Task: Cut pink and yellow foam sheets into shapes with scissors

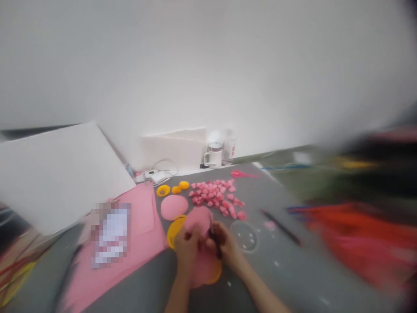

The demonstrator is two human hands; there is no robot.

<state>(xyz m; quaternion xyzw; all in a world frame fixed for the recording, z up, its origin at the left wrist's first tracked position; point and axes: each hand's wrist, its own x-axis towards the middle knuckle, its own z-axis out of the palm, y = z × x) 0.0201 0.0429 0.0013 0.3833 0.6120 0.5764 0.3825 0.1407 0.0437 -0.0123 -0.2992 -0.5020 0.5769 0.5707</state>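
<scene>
My left hand [186, 245] pinches the edge of a pink paper piece [198, 219] held up over a grey mat [280, 269]. My right hand [224, 245] is closed around a dark, thin tool [214, 240] pressed against the same pink piece. Under both hands lie a pink disc [203, 267] and a yellow disc [174, 230]. Just beyond the hands sits a heap of several small pink folded pieces [216, 195]. The picture is blurred by motion.
A pink circle [174, 206], small yellow pieces [176, 189], pink scissors [243, 174], a dark pen [282, 227] and a clear round lid [244, 234] lie on the mat. Pink sheets [143, 217] and white board [55, 174] are left. A white mug [214, 155] stands at the wall.
</scene>
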